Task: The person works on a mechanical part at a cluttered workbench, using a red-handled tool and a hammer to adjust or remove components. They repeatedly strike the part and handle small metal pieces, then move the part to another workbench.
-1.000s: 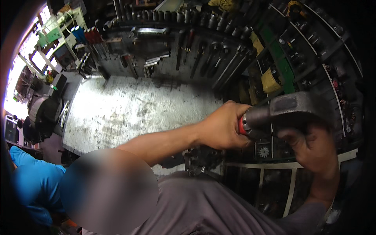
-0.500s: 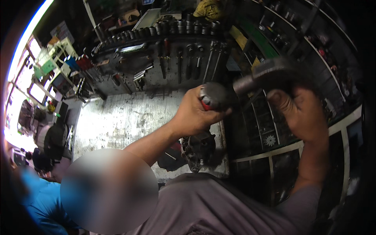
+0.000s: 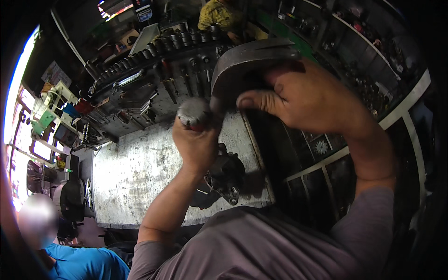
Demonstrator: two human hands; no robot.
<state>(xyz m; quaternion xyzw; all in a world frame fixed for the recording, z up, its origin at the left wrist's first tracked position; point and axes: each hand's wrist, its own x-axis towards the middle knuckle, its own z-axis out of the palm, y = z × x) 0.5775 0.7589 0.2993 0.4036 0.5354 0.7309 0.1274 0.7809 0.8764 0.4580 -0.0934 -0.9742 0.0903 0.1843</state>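
Head view: a dark blue panel near the top carries pale markings, and a pale sheet hangs at upper left; the marks on both are too small to tell. The left forearm rises from the lower edge to an upright fist, the left hand clamped around a red-and-grey tool, whose rounded metal end faces up. The right arm enters at the right, elbow bent, wrist turned inward; the right hand is wrapped around a curved metal tool, its thumb pointing toward the other fist. The hands are apart but near each other. Both tools are held above the workbench, their ends close together; whether they touch cannot be told. Below, a dark metal casting sits on the bench.
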